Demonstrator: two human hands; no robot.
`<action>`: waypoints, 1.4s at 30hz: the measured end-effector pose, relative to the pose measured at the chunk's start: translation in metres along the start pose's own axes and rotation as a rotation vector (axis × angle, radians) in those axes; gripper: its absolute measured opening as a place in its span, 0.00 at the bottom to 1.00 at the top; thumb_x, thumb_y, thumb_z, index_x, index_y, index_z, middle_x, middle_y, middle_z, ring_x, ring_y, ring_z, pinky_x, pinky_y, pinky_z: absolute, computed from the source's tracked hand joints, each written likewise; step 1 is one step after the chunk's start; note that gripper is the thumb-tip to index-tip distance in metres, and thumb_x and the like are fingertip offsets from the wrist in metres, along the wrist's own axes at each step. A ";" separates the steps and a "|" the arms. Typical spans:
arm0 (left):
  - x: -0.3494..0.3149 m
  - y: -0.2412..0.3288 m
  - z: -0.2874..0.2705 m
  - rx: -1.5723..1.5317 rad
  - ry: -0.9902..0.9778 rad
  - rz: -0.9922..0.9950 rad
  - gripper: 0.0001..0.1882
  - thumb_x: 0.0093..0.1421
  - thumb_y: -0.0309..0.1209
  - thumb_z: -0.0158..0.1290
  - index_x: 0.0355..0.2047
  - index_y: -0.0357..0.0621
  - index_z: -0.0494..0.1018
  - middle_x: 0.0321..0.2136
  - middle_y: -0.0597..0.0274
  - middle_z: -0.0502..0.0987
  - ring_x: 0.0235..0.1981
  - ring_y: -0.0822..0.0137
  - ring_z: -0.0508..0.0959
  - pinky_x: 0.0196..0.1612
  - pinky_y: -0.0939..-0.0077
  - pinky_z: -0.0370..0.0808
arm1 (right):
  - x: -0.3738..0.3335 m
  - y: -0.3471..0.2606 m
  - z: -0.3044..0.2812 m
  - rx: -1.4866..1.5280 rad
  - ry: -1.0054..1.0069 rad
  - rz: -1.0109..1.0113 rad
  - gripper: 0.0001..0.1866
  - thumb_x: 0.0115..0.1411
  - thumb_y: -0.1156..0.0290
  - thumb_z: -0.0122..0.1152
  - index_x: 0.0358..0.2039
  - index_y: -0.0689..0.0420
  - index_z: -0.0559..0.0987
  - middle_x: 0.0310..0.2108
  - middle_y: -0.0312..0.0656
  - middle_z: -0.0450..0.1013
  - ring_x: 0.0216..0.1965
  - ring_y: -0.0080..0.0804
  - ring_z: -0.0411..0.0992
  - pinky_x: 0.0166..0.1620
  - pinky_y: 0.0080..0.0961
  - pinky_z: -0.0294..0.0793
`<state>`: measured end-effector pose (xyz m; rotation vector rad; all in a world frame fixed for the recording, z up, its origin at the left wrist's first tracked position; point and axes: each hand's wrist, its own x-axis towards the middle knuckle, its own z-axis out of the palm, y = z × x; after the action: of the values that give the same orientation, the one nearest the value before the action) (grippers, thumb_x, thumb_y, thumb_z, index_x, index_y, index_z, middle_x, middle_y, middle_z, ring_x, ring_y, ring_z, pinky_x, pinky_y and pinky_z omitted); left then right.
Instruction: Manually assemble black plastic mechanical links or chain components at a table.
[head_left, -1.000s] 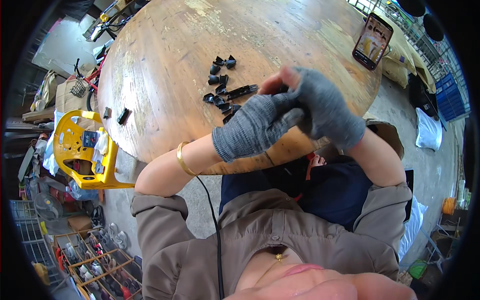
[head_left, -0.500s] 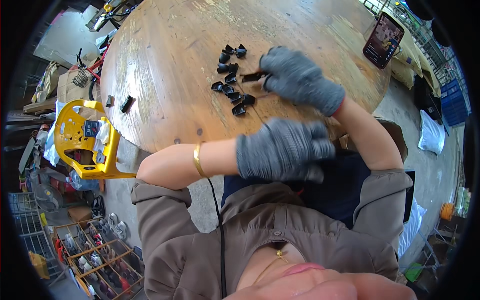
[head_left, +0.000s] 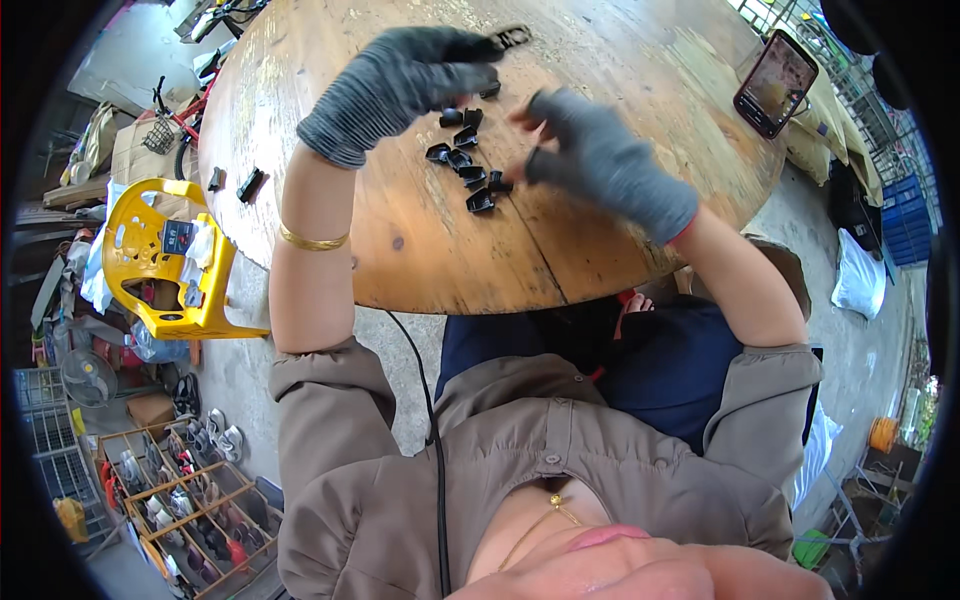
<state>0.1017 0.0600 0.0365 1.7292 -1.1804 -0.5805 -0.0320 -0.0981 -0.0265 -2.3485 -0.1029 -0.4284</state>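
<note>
Both my hands wear grey knitted gloves over the round wooden table. My left hand reaches out to the far side, closed on a small black plastic piece that shows a patterned, open face. Below it lies a loose cluster of small black plastic parts, hollow and curved; my left hand covers some of the far ones. Just right of the cluster, my right hand is blurred, its thumb and fingers apart with nothing seen between them. Its fingertips are close to the nearest black parts.
Two more dark pieces lie near the table's left edge. A phone stands upright at the right edge. A yellow plastic chair is at the left, and a shoe rack is at the lower left. A black cable hangs before me.
My left hand has swung from near my lap to the table's far side, now holding a black piece. The right hand, earlier holding a dark piece, has shifted slightly nearer me, its fingers apart.
</note>
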 end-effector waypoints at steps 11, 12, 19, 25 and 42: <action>0.020 -0.026 0.022 -0.698 0.122 -0.267 0.10 0.53 0.35 0.55 0.24 0.42 0.72 0.18 0.68 0.72 0.15 0.79 0.67 0.18 0.87 0.66 | 0.001 0.011 -0.006 -0.257 -0.151 -0.013 0.16 0.46 0.64 0.62 0.37 0.52 0.75 0.35 0.40 0.70 0.40 0.36 0.69 0.42 0.30 0.69; 0.020 -0.027 0.023 -0.718 0.124 -0.316 0.10 0.53 0.35 0.55 0.24 0.42 0.72 0.18 0.68 0.72 0.15 0.79 0.67 0.19 0.87 0.67 | 0.001 0.007 -0.005 -0.257 -0.153 -0.014 0.16 0.46 0.64 0.62 0.37 0.52 0.75 0.35 0.40 0.70 0.40 0.36 0.69 0.42 0.30 0.69; 0.018 -0.016 0.031 -0.561 0.249 -0.101 0.11 0.55 0.35 0.53 0.34 0.42 0.75 0.19 0.69 0.74 0.15 0.81 0.68 0.15 0.91 0.64 | 0.015 -0.006 0.016 -0.473 -0.137 -0.299 0.13 0.52 0.61 0.55 0.37 0.49 0.75 0.37 0.39 0.69 0.42 0.34 0.67 0.41 0.30 0.70; 0.019 -0.020 0.027 -0.319 0.283 -0.041 0.12 0.53 0.34 0.55 0.37 0.43 0.74 0.21 0.68 0.75 0.16 0.83 0.68 0.15 0.89 0.66 | 0.018 -0.014 0.015 -0.441 -0.048 -0.314 0.11 0.51 0.62 0.54 0.33 0.53 0.75 0.30 0.43 0.70 0.34 0.40 0.70 0.38 0.34 0.71; 0.012 0.002 0.074 -0.092 0.010 -0.116 0.15 0.59 0.35 0.45 0.43 0.40 0.71 0.20 0.69 0.73 0.17 0.82 0.67 0.22 0.89 0.67 | -0.014 0.025 -0.060 1.023 0.052 0.475 0.14 0.57 0.67 0.54 0.39 0.63 0.73 0.23 0.35 0.67 0.24 0.20 0.65 0.30 0.16 0.66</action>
<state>0.0479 0.0177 0.0058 1.7278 -1.0351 -0.6855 -0.0571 -0.1569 -0.0072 -1.2893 0.2160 -0.1318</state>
